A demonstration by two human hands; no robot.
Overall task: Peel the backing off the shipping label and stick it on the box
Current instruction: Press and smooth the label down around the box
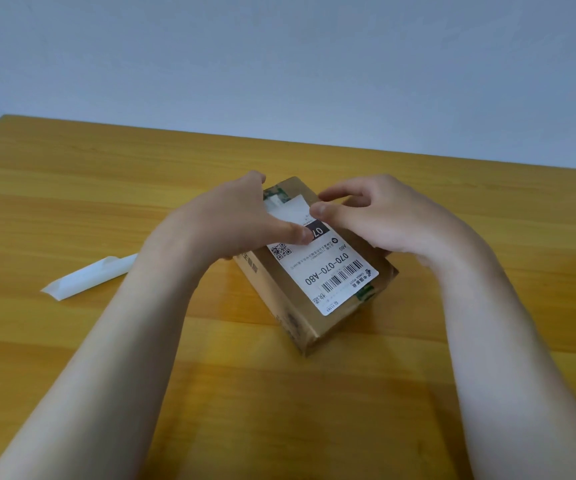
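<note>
Centrally, a cardboard box (309,271) sits on the wooden surface (72,202), the white shipping label (324,261) lying on its top face. Left hand (241,216) and right hand (380,216) rest on the box, thumbs pressing the label, grasping nothing. Peeled backing (85,277) lies curled well to the left.

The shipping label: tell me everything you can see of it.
The shipping label is a white paper rectangle lying flat on top of the box, skewed to the table's edge. It carries barcodes, a QR code, a black block and "070-070-A80". The left hand and right hand press thumbs on its far part.
</note>
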